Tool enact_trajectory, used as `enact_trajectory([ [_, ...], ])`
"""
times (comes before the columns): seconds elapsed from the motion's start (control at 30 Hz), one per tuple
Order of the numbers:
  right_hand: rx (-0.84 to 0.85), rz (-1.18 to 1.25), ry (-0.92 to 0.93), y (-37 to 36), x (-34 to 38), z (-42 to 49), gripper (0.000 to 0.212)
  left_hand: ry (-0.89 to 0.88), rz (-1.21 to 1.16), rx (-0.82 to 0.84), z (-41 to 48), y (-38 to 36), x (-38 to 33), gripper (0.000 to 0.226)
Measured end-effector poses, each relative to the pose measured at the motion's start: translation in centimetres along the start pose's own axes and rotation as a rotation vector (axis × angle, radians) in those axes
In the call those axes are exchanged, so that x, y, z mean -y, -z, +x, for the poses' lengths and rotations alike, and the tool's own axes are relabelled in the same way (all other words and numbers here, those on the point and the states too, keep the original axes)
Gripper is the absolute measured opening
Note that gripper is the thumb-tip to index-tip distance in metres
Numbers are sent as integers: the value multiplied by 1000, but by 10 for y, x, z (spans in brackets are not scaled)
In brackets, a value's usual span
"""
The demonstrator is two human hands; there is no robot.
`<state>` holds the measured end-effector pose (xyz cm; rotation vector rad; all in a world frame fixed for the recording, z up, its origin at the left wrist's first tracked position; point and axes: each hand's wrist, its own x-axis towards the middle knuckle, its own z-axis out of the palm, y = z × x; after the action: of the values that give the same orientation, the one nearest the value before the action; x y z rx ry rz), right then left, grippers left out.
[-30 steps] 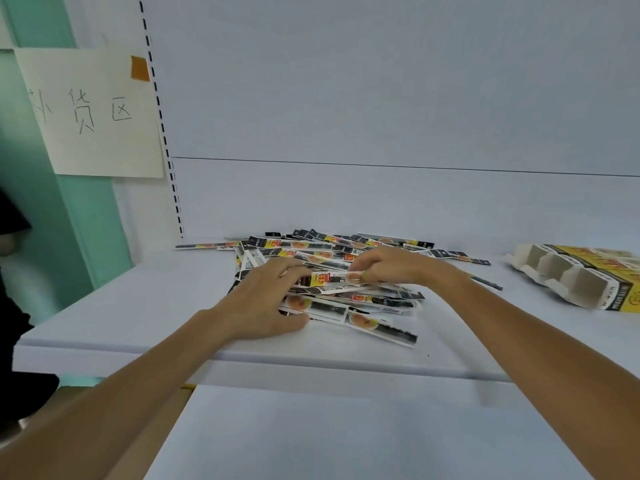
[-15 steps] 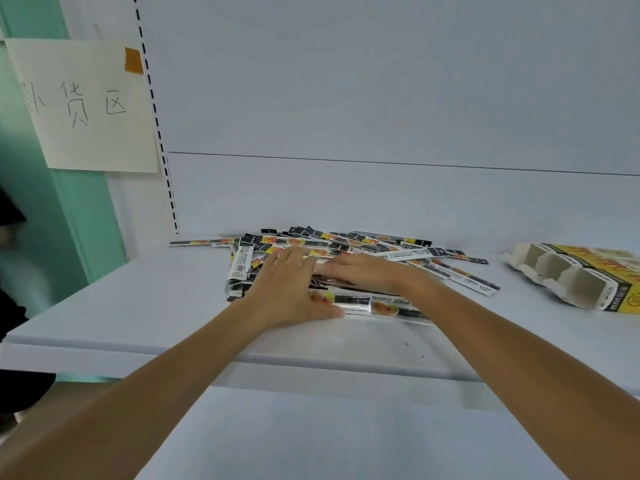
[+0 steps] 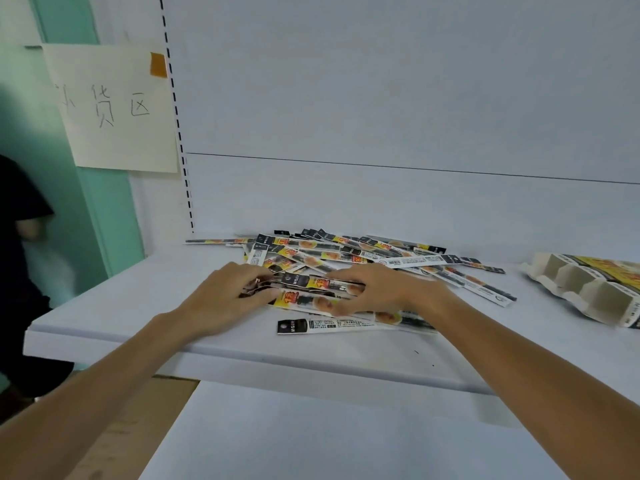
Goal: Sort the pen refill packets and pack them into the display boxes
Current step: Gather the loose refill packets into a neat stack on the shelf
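Change: hands have drawn apart since half a second ago. Then the left palm lay flat over the right fingertips; now each hand sits at one end of a small bunch of packets.
Paper sign (image 3: 114,109): far left, handwritten characters, fixed to the wall with orange tape (image 3: 158,64) at its top corner.
Shelf (image 3: 138,296): white, carries everything below.
Left hand (image 3: 225,299): on the shelf left of centre, fingers (image 3: 249,271) curled over the left ends of the held packets (image 3: 311,289), thumb tucked under them.
Held packets: a few long strips, black and yellow print, spanning between the two hands just above the shelf's front part.
Pile of refill packets (image 3: 346,252): loose heap behind the hands, fanned out toward the back wall and to the right.
Lone packet (image 3: 332,325): flat near the front edge, white printed side up, just in front of the hands.
Right hand (image 3: 384,289): fingers (image 3: 346,273) narrowed over the right part of the held packets, thumb below, pinching them.
Display box (image 3: 588,289): far right, well apart from the pile, lying on its side, its compartments showing bare cardboard.
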<state>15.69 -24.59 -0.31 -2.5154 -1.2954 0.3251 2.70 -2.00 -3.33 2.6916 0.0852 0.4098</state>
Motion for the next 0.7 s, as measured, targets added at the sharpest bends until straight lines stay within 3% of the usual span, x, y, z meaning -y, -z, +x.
enact_trajectory([
  [0.2,-38,-73,46,1,2,-2,70,91,66,5,-2,8,6,48],
  [0.27,35,-62,35,1,2,-1,80,90,65,1,-5,9,2,55],
  [0.33,105,-63,24,1,2,0,93,52,39,-39,-6,9,-1,81],
  [0.4,135,-67,25,1,2,0,99,23,19,-59,-5,9,-4,94],
  [0.57,106,-9,-24,5,3,-1,81,70,-35,-53,-5,2,-12,48],
  [0.7,98,-34,-33,8,3,1,71,103,-114,-40,-5,2,-11,39],
])
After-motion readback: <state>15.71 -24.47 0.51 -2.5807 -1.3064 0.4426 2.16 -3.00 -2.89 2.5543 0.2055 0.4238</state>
